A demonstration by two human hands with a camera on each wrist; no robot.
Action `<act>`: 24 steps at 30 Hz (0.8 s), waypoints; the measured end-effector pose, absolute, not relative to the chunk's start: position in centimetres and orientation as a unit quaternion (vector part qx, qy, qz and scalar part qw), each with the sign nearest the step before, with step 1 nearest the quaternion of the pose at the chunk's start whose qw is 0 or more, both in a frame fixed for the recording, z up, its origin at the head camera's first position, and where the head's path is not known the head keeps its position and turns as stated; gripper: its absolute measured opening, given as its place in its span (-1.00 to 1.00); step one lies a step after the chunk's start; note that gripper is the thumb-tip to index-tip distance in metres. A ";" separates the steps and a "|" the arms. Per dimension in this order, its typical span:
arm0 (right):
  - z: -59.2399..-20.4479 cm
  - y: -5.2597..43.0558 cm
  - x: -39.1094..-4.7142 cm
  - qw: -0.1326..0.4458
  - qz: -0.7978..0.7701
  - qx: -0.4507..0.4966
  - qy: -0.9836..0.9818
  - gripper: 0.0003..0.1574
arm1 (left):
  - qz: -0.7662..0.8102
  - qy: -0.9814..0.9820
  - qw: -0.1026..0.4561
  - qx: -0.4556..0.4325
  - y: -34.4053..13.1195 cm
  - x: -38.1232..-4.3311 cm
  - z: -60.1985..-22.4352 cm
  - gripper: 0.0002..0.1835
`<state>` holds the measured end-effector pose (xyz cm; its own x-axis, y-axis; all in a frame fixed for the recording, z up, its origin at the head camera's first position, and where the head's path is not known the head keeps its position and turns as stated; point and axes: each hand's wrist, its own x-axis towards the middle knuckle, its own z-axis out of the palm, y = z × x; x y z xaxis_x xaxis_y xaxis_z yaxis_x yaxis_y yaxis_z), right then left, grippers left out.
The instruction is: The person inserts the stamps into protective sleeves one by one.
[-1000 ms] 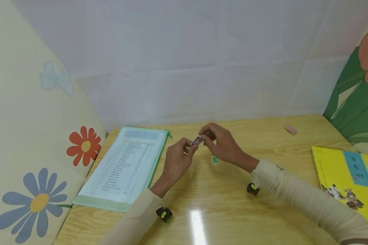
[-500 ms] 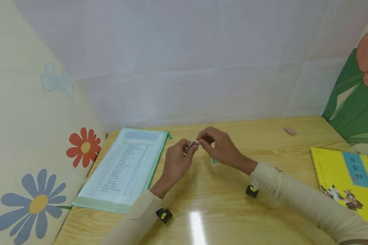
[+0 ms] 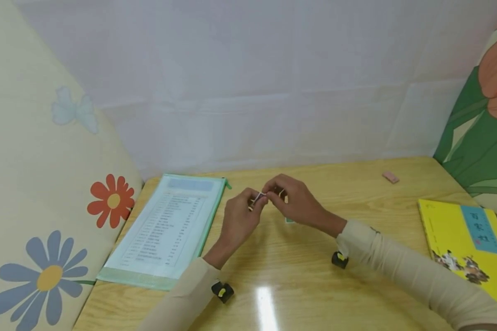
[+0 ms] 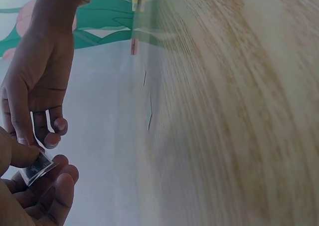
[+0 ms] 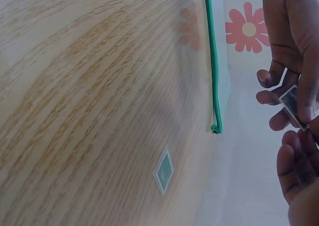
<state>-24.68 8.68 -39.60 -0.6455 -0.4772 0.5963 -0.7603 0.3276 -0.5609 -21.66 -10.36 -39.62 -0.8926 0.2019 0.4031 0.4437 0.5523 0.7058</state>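
Observation:
My left hand (image 3: 241, 216) holds a small dark stamp (image 4: 37, 168) with a white border between thumb and fingers, raised above the table. At the stamp's near corner, my right hand (image 3: 296, 200) pinches its edge with thumb and forefinger, as the right wrist view shows. A green stamp (image 5: 164, 172), also white-bordered, lies flat on the wood below; in the head view the right hand covers most of it. In the left wrist view, two thin flat pieces appear almost edge-on on the tabletop, too slim to identify.
Left on the wooden table (image 3: 298, 276) lies a green-edged zip folder (image 3: 161, 230) with a printed sheet. A yellow book (image 3: 464, 248) lies at the right. Near the back right is a small pink block (image 3: 390, 177). A white-covered wall (image 3: 248, 92) stands behind.
The stamp has tilted in my left hand and shows more edge-on. My right hand has shifted slightly left and down, covering more of the green stamp.

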 end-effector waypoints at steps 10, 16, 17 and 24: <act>-39.2 8.8 -24.7 0.128 0.436 0.375 -0.808 -0.88 | -0.444 -0.868 0.133 -0.179 -10.1 -21.6 -39.7 -0.82; -39.0 9.0 -24.7 0.122 0.430 0.387 -0.806 -0.89 | -0.446 -0.865 0.132 -0.186 -10.0 -21.6 -39.6 -0.82; -38.9 9.0 -24.7 0.125 0.425 0.390 -0.807 -0.89 | -0.447 -0.865 0.131 -0.186 -10.0 -21.5 -39.6 -0.82; -38.9 9.1 -25.0 0.138 0.407 0.394 -0.812 -0.91 | -0.448 -0.867 0.134 -0.173 -10.3 -21.3 -39.5 -0.85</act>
